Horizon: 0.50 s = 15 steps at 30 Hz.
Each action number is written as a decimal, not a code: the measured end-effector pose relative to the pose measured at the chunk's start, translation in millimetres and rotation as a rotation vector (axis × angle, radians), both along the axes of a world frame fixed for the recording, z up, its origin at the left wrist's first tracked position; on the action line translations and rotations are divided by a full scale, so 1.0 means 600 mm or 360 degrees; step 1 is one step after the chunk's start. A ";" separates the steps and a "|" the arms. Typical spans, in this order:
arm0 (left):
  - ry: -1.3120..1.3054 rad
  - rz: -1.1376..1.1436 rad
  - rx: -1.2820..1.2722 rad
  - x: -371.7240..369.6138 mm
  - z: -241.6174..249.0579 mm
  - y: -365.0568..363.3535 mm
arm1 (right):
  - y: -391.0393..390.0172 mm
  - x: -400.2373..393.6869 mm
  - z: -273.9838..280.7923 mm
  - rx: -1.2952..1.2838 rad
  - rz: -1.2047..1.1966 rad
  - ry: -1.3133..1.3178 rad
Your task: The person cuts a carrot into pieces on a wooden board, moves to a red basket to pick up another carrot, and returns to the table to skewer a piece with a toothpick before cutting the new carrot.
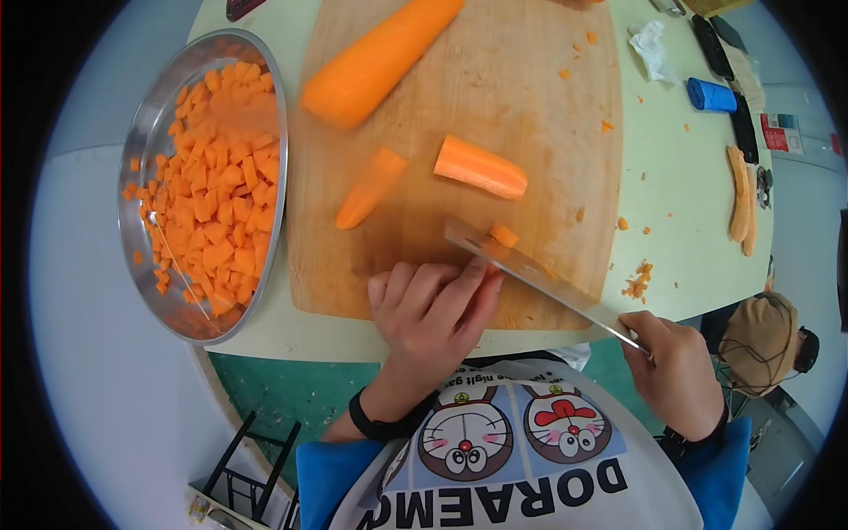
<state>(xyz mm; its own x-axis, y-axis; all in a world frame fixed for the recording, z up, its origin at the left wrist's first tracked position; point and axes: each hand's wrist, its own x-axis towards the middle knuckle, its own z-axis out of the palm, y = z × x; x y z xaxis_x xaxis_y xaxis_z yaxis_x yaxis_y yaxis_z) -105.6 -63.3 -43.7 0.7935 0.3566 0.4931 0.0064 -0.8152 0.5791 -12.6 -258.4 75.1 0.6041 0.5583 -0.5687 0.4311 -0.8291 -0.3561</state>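
My right hand (673,375) is wrapped around the handle of a kitchen knife (565,296). The blade slants up and left across the cutting board (539,97), its flat side close to my left fingertips. With fingers curled, my left hand (433,305) presses at the board's near edge on a carrot piece (504,234); its end shows past the blade, the rest is hidden by fingers and steel. Farther up lie a cut carrot length (481,168), a rounded carrot slice (371,188) and a large peeled carrot (380,66).
An oval metal tray (281,115) of diced carrot stands left of the board. On the pale green table (680,256) at right are carrot scraps (639,281), a crumpled tissue (652,51), a blue roll (711,95) and long tan pieces (740,199). A black stool frame (252,468) stands below left.
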 end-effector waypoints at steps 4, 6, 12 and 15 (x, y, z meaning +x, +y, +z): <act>0.0016 -0.0016 0.0007 -0.005 -0.002 0.000 | -0.001 -0.001 -0.002 0.0037 -0.0012 -0.0036; 0.0011 -0.0018 0.0003 -0.005 -0.004 0.001 | -0.003 0.001 -0.007 0.0217 -0.0076 -0.0087; 0.0050 -0.0039 -0.0053 -0.016 0.007 -0.001 | 0.006 -0.010 0.018 0.0405 -0.0205 -0.0203; -0.0051 0.0028 0.0024 -0.018 -0.004 -0.001 | 0.001 -0.009 0.008 0.0393 -0.0091 -0.0172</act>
<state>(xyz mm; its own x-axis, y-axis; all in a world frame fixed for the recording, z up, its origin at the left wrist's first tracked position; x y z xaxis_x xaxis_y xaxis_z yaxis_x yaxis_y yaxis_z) -116.5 -64.0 -46.1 0.7709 0.3628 0.5236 0.0025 -0.8237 0.5670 -17.8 -257.6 80.0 0.6884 0.6353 -0.3500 0.4326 -0.7470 -0.5049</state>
